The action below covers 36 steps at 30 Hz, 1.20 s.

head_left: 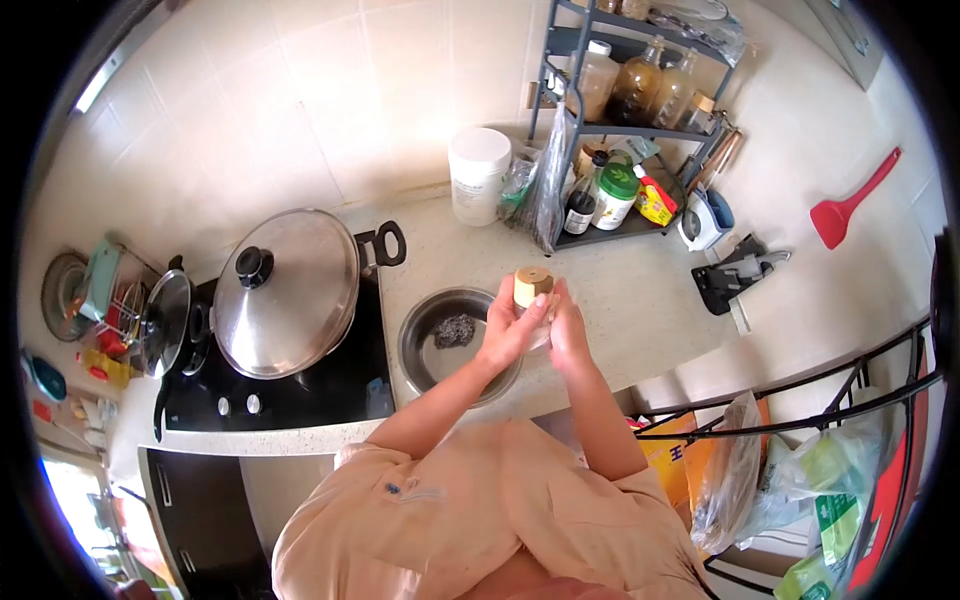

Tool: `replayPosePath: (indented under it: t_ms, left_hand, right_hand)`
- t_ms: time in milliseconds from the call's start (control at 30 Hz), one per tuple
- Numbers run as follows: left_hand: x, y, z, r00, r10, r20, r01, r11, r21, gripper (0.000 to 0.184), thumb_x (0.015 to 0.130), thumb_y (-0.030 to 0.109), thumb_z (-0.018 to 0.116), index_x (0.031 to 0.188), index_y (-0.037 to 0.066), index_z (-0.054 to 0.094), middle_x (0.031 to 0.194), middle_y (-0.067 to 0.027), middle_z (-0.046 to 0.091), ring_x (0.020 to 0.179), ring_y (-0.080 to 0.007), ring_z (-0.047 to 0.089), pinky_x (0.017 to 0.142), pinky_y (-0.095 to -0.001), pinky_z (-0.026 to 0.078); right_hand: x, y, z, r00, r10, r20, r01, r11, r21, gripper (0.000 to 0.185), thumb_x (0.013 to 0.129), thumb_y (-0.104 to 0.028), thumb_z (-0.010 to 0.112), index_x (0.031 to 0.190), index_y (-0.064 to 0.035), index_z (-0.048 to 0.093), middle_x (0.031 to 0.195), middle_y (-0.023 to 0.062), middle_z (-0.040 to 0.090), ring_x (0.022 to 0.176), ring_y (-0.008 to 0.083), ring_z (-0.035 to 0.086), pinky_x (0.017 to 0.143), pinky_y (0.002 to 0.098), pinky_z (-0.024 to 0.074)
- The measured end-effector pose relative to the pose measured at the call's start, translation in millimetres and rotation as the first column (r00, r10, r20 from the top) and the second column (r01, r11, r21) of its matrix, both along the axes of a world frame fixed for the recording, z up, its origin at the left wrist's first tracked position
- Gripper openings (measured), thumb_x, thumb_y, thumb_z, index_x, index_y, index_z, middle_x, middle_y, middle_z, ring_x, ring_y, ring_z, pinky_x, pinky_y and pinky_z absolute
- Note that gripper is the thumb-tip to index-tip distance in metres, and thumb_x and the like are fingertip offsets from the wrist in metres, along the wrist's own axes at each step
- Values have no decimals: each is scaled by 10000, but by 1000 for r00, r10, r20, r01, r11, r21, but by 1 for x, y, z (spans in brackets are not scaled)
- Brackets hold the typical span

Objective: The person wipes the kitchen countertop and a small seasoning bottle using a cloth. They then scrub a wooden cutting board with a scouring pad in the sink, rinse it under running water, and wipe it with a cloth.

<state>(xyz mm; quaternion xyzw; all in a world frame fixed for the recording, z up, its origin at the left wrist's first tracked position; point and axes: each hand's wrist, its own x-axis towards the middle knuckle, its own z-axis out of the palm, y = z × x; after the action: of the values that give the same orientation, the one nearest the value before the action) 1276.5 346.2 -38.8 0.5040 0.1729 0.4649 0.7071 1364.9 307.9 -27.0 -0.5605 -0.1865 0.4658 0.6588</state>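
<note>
Between my two hands is a small clear jar with a tan lid (533,285), held upright at the right rim of the metal bowl. My left hand (507,332) wraps the jar from the left, its thumb lying across the front. From the right, my right hand (567,328) presses against the jar's side. Most of the jar's body is hidden by the hands. Below and to the left, the steel bowl (412,362) stands on the counter. A dark grey, speckled clump (455,331) lies in it; its kind is unclear.
A large lidded pan (288,310) sits on the black stove (350,400) at left. Behind the bowl stand a white tub (479,175) and a rack (622,130) of bottles. A knife holder (735,275) and red spatula (850,205) are at right.
</note>
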Motion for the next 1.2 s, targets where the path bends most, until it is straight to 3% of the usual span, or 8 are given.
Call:
replayPosePath:
  t_ms: [300,433,533,633,800,967,1067,1200]
  left_hand:
    - [-6,-4,6,993,-2,-120,15,994,105,361,826,263,608,1081,52,464,935,-28,550,858,-101,498,762,-253,421]
    - [-8,6,2,988,-153,-16,153,988,-10,422,824,275,612,1134,39,450,988,-53,558,902,-118,517,793,-267,427]
    - [-7,22,-18,972,-227,-62,229,973,12,503,824,280,610,1206,24,406,1075,-77,546,990,-152,517,857,-297,418]
    - [-5,27,-14,947,-315,-70,311,948,-64,451,854,248,569,1207,25,399,1107,-73,531,1043,-164,494,908,-317,393]
    - [-7,14,2,931,-353,97,366,895,-254,464,812,226,615,1191,51,412,1091,-69,537,1033,-179,508,901,-328,402]
    - [-13,17,-3,941,-333,67,337,895,-292,523,760,232,657,1194,80,409,1075,-68,544,1013,-188,522,883,-353,418]
    - [-9,16,-12,923,-370,102,382,856,-348,625,749,212,688,1257,83,348,1154,-58,493,1081,-182,464,923,-343,379]
    - [-8,7,0,940,-329,93,342,912,-225,692,727,240,700,1282,89,314,1215,-54,461,1121,-182,449,950,-342,366]
  right_hand:
    - [16,0,-22,958,162,-238,-147,986,78,384,888,-374,424,1107,-65,486,1035,55,556,915,192,568,787,331,480]
    - [12,-11,-31,695,446,-564,-237,882,406,462,913,-452,324,1170,-92,459,1112,61,535,993,216,534,849,378,439]
    - [7,-18,-34,813,280,-510,-151,948,279,484,919,-463,281,1186,-95,447,1130,58,528,1017,233,526,867,393,429]
    - [0,-24,-17,997,-56,56,47,990,136,487,929,-434,310,1170,-49,484,1101,87,545,997,178,526,843,324,419]
    - [7,-35,9,730,-145,668,126,989,77,366,915,-312,447,1049,9,562,949,116,603,855,164,565,753,295,444]
    - [32,-36,17,553,-474,685,360,878,316,328,879,-185,520,1145,1,479,991,120,581,834,161,555,751,284,451]
    - [8,-35,27,739,-305,600,102,932,347,438,901,-198,468,1269,5,345,1140,153,504,968,218,518,861,324,406]
    - [-18,-34,23,441,-259,859,-190,909,371,524,924,-205,378,1347,28,173,1335,189,307,1193,301,352,993,369,270]
